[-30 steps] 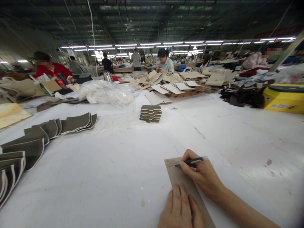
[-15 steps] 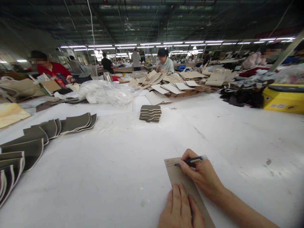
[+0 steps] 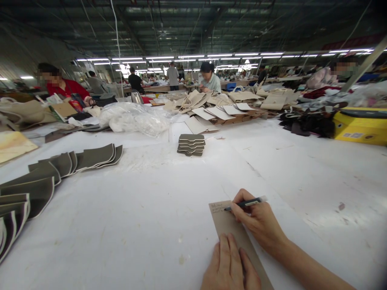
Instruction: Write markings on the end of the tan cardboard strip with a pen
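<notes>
Several dark, pale-edged pieces [image 3: 33,194] fan along the left of the white worktop [image 3: 136,209], overlapping too much to count surely; their rounded edges face inward, and a broad stretch of surface opens between them and the working area. One small stack [image 3: 191,148] of similar dark material, at least five layers, lies near the middle, with room to either side. The left hand [image 3: 225,268] lies open and flat on one grey-brown strip [image 3: 226,224], whose near end runs out of view. The right hand [image 3: 258,221] grips one pen [image 3: 249,202], its tip beside the handwriting [image 3: 217,208] at the strip's far end. Farther right, more open surface reaches one yellow box [image 3: 359,125], well apart.
</notes>
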Motion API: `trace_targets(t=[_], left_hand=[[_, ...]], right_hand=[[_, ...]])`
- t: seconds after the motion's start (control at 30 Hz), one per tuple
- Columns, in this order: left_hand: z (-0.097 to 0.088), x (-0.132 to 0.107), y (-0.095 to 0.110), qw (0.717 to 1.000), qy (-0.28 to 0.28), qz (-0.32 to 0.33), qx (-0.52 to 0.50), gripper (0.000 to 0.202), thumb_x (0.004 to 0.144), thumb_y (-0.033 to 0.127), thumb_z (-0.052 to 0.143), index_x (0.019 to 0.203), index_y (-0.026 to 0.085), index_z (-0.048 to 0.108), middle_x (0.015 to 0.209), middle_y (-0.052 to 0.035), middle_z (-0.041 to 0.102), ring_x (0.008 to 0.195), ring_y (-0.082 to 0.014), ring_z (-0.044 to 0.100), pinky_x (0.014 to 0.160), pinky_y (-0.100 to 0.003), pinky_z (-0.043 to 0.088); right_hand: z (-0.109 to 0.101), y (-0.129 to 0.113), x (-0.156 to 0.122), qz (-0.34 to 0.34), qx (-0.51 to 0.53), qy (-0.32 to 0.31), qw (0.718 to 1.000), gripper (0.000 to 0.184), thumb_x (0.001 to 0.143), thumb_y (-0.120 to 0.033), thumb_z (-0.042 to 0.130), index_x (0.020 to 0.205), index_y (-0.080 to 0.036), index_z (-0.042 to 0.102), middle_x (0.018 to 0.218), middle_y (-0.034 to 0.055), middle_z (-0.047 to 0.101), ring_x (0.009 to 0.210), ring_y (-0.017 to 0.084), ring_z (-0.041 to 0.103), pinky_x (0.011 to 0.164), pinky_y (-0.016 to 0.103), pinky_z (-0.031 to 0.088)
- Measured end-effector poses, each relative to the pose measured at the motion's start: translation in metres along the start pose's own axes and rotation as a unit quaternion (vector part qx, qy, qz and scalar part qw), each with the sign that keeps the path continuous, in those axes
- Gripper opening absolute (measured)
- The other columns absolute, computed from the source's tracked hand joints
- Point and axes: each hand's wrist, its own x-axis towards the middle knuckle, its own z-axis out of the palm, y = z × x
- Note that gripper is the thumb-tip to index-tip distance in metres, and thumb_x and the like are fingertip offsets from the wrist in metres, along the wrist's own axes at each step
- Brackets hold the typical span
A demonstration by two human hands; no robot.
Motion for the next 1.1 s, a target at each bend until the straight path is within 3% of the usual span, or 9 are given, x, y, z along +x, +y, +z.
trace_targets(t=[0.53, 0.7, 0.83, 0.93, 1.0, 1.07, 1.1], left_hand=[[0.0, -0.004, -0.002, 1.0, -0.016, 0.017, 0.005, 0.013, 0.088, 0.017, 0.05, 0.085, 0.015, 0.062, 0.085, -0.0123, 0.075, 0.081, -0.0226, 0.072, 0.081, -0.033, 0.056], [-0.003, 0.0, -0.003, 1.0, -0.013, 0.018, -0.006, 0.019, 0.086, 0.009, 0.045, 0.083, 0.014, 0.063, 0.084, -0.0132, 0.074, 0.079, -0.0228, 0.072, 0.072, -0.029, 0.055], [-0.012, 0.009, -0.009, 0.999, -0.028, 0.024, -0.013, 0.021, 0.082, 0.004, 0.044, 0.083, 0.014, 0.063, 0.084, -0.0135, 0.074, 0.08, -0.0242, 0.072, 0.069, -0.029, 0.054], [-0.021, 0.022, -0.018, 0.994, -0.088, 0.036, -0.052, 0.025, 0.085, 0.01, 0.041, 0.1, 0.015, 0.061, 0.091, -0.0129, 0.073, 0.083, -0.0254, 0.07, 0.07, -0.032, 0.054], [-0.027, 0.032, -0.025, 0.974, -0.189, 0.018, -0.123, 0.033, 0.087, 0.012, 0.038, 0.114, 0.014, 0.056, 0.098, -0.0128, 0.071, 0.083, -0.0255, 0.067, 0.069, -0.034, 0.053], [-0.034, 0.043, -0.032, 0.92, -0.31, -0.1, -0.217, 0.036, 0.088, 0.012, 0.033, 0.119, 0.012, 0.051, 0.097, -0.0114, 0.07, 0.081, -0.0237, 0.064, 0.069, -0.034, 0.051], [-0.038, 0.048, -0.035, 0.874, -0.357, -0.196, -0.267, 0.033, 0.089, 0.011, 0.032, 0.116, 0.013, 0.051, 0.094, -0.01, 0.069, 0.08, -0.0221, 0.063, 0.07, -0.033, 0.05]], right_hand=[[0.0, -0.003, -0.001, 0.011, 0.009, 0.006, 1.0, 0.02, 0.088, -0.036, 0.052, 0.073, -0.023, 0.048, 0.056, -0.0059, 0.049, 0.054, 0.014, 0.044, 0.051, 0.025, 0.034], [0.0, -0.001, 0.0, 0.027, 0.061, 0.001, 0.998, 0.021, 0.083, -0.033, 0.061, 0.07, -0.022, 0.05, 0.054, -0.0066, 0.047, 0.053, 0.012, 0.04, 0.051, 0.025, 0.03], [-0.003, 0.004, 0.006, 0.066, 0.165, 0.011, 0.984, 0.027, 0.084, -0.041, 0.061, 0.07, -0.021, 0.048, 0.054, -0.0045, 0.054, 0.053, 0.013, 0.049, 0.054, 0.026, 0.037], [-0.005, 0.007, 0.012, 0.09, 0.252, 0.012, 0.963, 0.034, 0.082, -0.049, 0.063, 0.073, -0.021, 0.047, 0.057, -0.0015, 0.061, 0.053, 0.014, 0.054, 0.056, 0.027, 0.043], [-0.006, 0.008, 0.015, 0.096, 0.299, 0.018, 0.949, 0.038, 0.078, -0.052, 0.068, 0.073, -0.022, 0.045, 0.057, -0.0032, 0.06, 0.05, 0.012, 0.051, 0.058, 0.027, 0.046], [-0.008, 0.006, 0.017, 0.098, 0.337, 0.028, 0.936, 0.041, 0.074, -0.053, 0.072, 0.075, -0.022, 0.045, 0.057, -0.0067, 0.055, 0.048, 0.01, 0.046, 0.062, 0.028, 0.05], [-0.01, 0.003, 0.017, 0.1, 0.351, 0.032, 0.931, 0.042, 0.072, -0.053, 0.074, 0.076, -0.022, 0.045, 0.057, -0.008, 0.053, 0.047, 0.009, 0.044, 0.063, 0.029, 0.051]])
